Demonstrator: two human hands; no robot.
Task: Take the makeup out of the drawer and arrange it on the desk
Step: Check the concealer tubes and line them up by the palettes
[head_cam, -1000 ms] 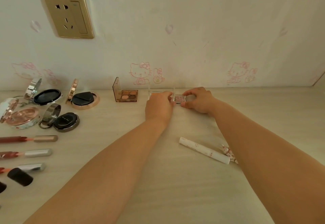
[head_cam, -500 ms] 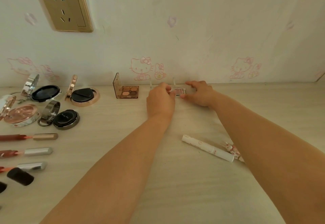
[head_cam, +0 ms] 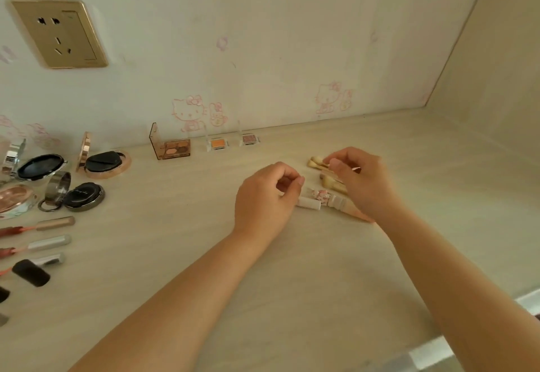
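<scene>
Against the wall, open makeup stands in a row: a brown eyeshadow palette [head_cam: 174, 148], a small orange pan [head_cam: 217, 143] and a small pink pan [head_cam: 249, 139]. My left hand [head_cam: 264, 197] hovers with curled fingers just left of a white tube [head_cam: 308, 203] and holds nothing I can see. My right hand [head_cam: 361, 180] pinches the thin handle of a small cream-tipped brush [head_cam: 316, 162]. A second brush [head_cam: 328, 180] and a pink decorated stick [head_cam: 323, 195] lie beneath it, partly hidden by the hand.
Open compacts [head_cam: 103, 162] and a black cushion case [head_cam: 84, 196] fill the left of the desk [head_cam: 175, 254]. Several lip glosses [head_cam: 55, 222] lie in a column at the left edge. A gold wall socket [head_cam: 60, 34] sits upper left; a side wall closes the right.
Both hands let go of the small pink pan at the wall and drew back toward me and to the right. They are now at the brushes and the white tube.
</scene>
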